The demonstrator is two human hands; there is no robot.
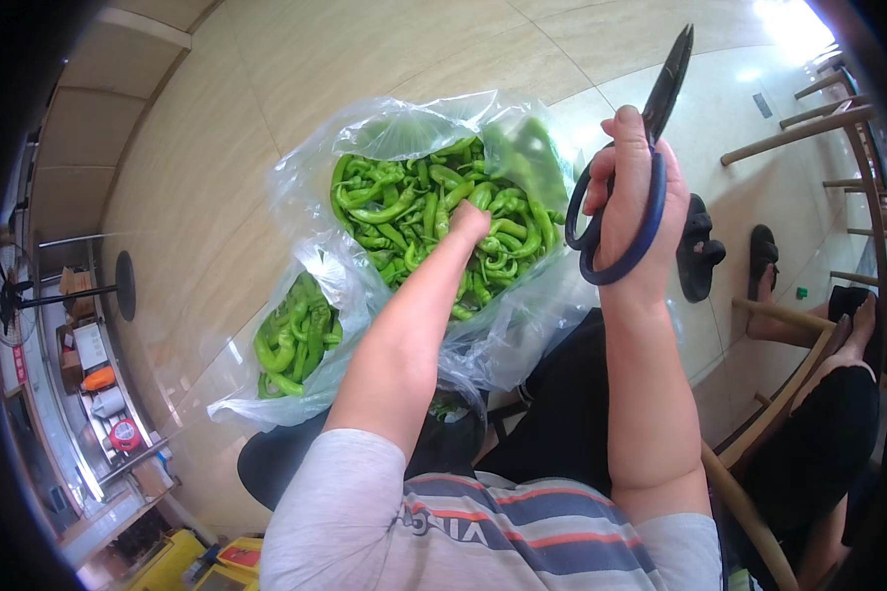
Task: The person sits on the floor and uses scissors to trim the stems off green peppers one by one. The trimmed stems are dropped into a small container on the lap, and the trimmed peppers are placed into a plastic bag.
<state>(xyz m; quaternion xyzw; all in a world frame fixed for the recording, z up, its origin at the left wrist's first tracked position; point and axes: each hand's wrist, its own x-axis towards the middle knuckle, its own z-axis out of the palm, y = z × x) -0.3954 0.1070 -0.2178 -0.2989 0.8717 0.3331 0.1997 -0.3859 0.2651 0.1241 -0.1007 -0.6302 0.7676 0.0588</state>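
Long green chili peppers [384, 214] fill a large clear plastic bag [303, 177] in front of me. My left hand [471, 221] reaches in among them, its fingers hidden against the peppers, so its grip cannot be made out. Raised at the right of the bag, my right hand [636, 192] holds scissors [622, 214] with dark blue handles, the blades pointing up and away. A smaller clear bag [229, 410] with more green peppers [299, 332] lies at the left, near my left forearm.
Another person's legs [835, 369] and a wooden chair [783, 384] are at the right. Black slippers [698, 251] lie on the tiled floor [214, 185]. A pedestal fan [66, 295] and a shelf with boxes and containers [107, 402] stand at the left; yellow crates [170, 561] are at the lower left.
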